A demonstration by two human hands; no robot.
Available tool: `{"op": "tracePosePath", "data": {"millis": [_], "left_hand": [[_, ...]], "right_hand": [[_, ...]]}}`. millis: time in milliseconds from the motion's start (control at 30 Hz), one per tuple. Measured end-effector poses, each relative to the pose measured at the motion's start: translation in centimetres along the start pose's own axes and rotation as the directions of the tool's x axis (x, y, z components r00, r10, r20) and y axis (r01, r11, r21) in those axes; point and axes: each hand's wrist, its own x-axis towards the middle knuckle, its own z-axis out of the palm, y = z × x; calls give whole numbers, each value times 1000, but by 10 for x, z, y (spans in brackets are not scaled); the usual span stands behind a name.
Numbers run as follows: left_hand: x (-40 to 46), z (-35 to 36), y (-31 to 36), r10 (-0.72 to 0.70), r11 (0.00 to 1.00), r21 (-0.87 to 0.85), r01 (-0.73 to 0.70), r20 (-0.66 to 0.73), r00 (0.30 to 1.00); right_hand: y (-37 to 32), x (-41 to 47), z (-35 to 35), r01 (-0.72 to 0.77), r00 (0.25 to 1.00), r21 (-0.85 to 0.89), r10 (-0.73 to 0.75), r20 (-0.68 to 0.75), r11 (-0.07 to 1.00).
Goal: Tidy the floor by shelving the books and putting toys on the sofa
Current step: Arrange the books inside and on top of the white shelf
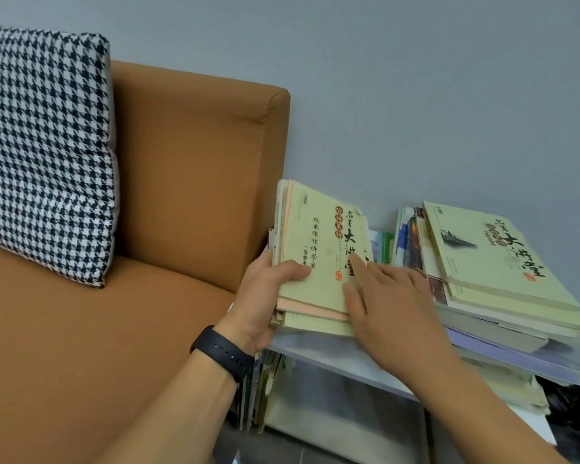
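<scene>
white shelf (318, 349): book stacks on top, beside orange sofa (188, 182)
wall (416, 78): grey
left hand (265, 296): grasping books (315, 262)
right hand (392, 303): flat on them

shelf top (318, 349) front edge free, sofa arm (195, 169) blocks left – book pile (503, 279) crowds rt

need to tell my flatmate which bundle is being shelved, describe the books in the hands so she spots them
Beside the orange sofa stands a white shelf of books. On its top, nearest the sofa, the left hand grips a leaning pale green paperback bundle; the right hand rests on it. The neighbouring stack lies flat.
</scene>
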Motion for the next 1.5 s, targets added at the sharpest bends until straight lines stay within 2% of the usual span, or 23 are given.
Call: {"op": "tracePosePath", "data": {"millis": [33,67,133,167,200,267,333,467,600,700,767,867,1033,1133,1233,1367,1433,1500], "left_hand": [[0,0,5,50,998,-31,-50,0,999],[-1,-2,11,94,993,-67,-94,10,995],[-2,-6,21,154,978,-151,-143,64,986],[-3,-9,24,169,970,-192,-148,99,981],[-5,-11,26,172,963,-231,-137,143,975],[-9,-14,25,164,963,-247,-109,216,963],[-10,-12,23,184,978,-132,-160,198,963],[-5,-2,21,314,934,147,-327,102,944],[-6,3,23,464,867,189,-461,32,885],[-8,8,20,603,772,270,-576,-25,797],[-9,13,13,663,705,340,-622,-3,749],[-6,12,6,666,658,431,-617,49,744],[3,1,2,493,752,489,-442,28,870],[8,-1,-1,454,766,499,-405,25,890],[7,0,-1,447,798,445,-407,17,895],[3,2,0,492,780,442,-443,3,870],[4,3,-2,522,733,501,-460,18,853],[6,5,-6,577,620,643,-450,15,817]], "right_hand": [[-1,0,-4,-21,998,176,31,-56,984],[-3,-1,-9,-40,989,379,91,-117,925],[-5,-1,-24,-74,965,722,232,-123,688],[-4,-2,-31,-96,965,809,254,-67,580],[-2,-4,-37,-97,977,844,213,-21,528],[3,-10,-40,-55,998,864,51,34,501],[4,-13,-36,-32,999,889,-9,41,457],[-2,-16,-26,84,989,856,59,-133,511],[-10,-8,-17,167,952,748,92,-291,642],[-12,7,-13,137,933,750,170,-317,648],[-13,12,-13,82,918,739,237,-317,668],[-9,14,-15,11,932,735,260,-254,678],[-1,17,-22,-65,961,730,240,-138,681],[2,18,-21,-69,964,719,231,-130,691],[3,19,-19,-59,962,717,232,-146,694],[3,20,-17,-62,961,728,238,-141,683],[3,21,-18,-56,962,733,233,-141,677],[2,21,-19,-47,961,731,231,-154,680]]}}
